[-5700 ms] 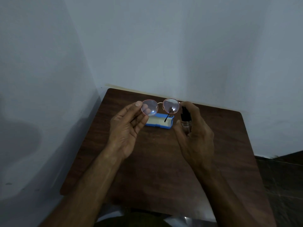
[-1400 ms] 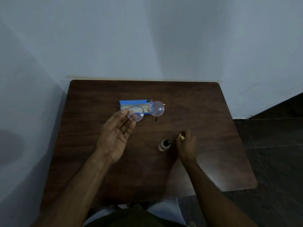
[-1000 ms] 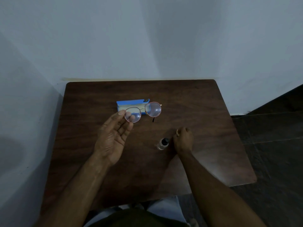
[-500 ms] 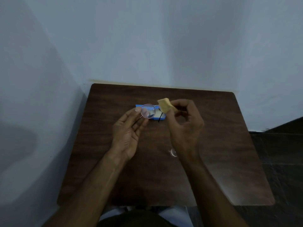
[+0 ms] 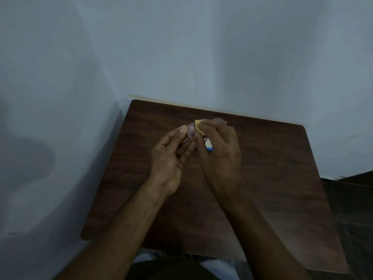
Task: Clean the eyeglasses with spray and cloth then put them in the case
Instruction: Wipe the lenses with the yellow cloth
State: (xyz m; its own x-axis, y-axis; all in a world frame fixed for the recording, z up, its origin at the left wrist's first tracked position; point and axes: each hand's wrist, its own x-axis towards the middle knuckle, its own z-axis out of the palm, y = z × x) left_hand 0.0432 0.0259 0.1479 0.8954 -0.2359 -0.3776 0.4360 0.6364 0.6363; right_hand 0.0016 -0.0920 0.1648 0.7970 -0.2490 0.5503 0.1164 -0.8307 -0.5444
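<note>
While both hands hovered together above the far middle of the dark brown wooden table (image 5: 272, 178), the left hand (image 5: 171, 158) held the round, thin-rimmed, pinkish metal eyeglasses (image 5: 190, 130) up off the tabletop. Its thumb stood upright against the outer edge of the nearer lens, and its fingers curled in behind the frame, pinching it. One slim temple arm slanted down across those fingers. The right hand (image 5: 220, 154) came in from the other side. Its thumb and fingertips were closed in a pinch on a small, folded, yellow cleaning cloth (image 5: 198, 125), which was pressed against the same lens near the bridge. The second lens showed only as a curved rim beyond the right knuckles, with a pale hinge tip jutting to the right. Below the right hand's fingers, a sliver of the blue eyeglass case (image 5: 210, 148) lay on the table. Only a blue edge and a pale patch above it were visible, so I could not tell whether it was open. A pale blue-grey wall (image 5: 201, 47) rose behind and to the left of the table. A dark tiled floor (image 5: 355, 209) showed at the right, and a dark olive garment (image 5: 167, 269) filled the bottom edge.
</note>
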